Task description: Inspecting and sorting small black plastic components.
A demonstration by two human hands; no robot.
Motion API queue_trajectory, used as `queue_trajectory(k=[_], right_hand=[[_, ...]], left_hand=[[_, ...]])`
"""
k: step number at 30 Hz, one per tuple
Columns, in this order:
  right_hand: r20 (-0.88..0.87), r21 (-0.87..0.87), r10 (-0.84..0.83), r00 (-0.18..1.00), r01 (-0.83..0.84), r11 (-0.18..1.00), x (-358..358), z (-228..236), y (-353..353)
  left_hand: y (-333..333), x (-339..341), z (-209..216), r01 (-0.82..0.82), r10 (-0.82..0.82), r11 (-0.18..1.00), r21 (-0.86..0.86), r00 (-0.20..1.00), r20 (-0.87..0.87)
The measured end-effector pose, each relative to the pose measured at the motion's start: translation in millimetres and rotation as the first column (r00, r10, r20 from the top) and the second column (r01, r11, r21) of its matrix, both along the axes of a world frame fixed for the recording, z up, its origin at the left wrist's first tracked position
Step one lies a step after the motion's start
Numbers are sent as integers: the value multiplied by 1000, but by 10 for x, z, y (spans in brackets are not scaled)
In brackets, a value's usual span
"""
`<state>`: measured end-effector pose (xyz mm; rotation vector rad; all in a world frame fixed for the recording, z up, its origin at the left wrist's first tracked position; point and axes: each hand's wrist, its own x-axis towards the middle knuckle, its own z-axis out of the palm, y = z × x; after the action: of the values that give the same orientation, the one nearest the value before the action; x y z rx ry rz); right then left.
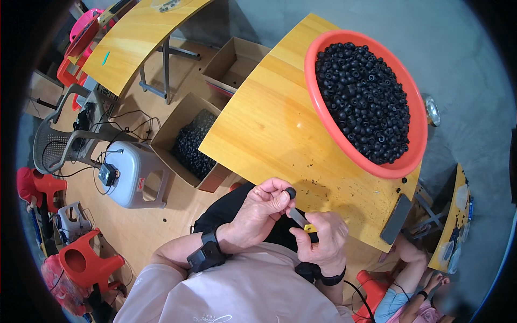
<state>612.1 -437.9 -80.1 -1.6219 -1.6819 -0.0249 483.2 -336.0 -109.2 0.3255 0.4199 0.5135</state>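
My left hand (257, 211) pinches a small round black piece (291, 192) between thumb and fingertips, just in front of the table's near edge. In my right hand (327, 241) is a small knife (298, 217), its grey blade pointing toward the left hand and a bit of yellow handle showing between the fingers. The blade tip lies just below the black piece; I cannot tell whether they touch. Beyond the hands, a large orange-red basin (313, 89) full of similar black pieces stands on the yellow wooden table (264, 113).
Dark crumbs (312, 185) litter the table's near part. A dark flat slab (396, 219) lies at its right edge. Left of the table, a cardboard box (180, 110) holds many dark pieces, near a grey stool (132, 177) with cables. Another person (412, 301) sits at lower right.
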Motion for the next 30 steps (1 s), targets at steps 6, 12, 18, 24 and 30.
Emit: queue_trajectory(k=[6,12,18,24,30], right_hand=[[65,-40,-10,998,13,999,-12,1,-30],[67,-64,-19,998,23,998,-49,-2,-56],[79,-92,-32,996,39,995,-91,6,-96],[99,-120,-59,993,70,990,-139,17,-88],[102,-97,-152,983,162,982,-160,17,-77]], left_hand=[[-49,6,28,-20,24,998,64,997,-72],[-93,12,34,-86,94,990,110,993,-71],[-102,7,-2,-122,153,961,249,982,-111],[-110,13,-67,-133,190,937,324,970,-150],[-162,28,-44,-194,282,900,391,942,-181]])
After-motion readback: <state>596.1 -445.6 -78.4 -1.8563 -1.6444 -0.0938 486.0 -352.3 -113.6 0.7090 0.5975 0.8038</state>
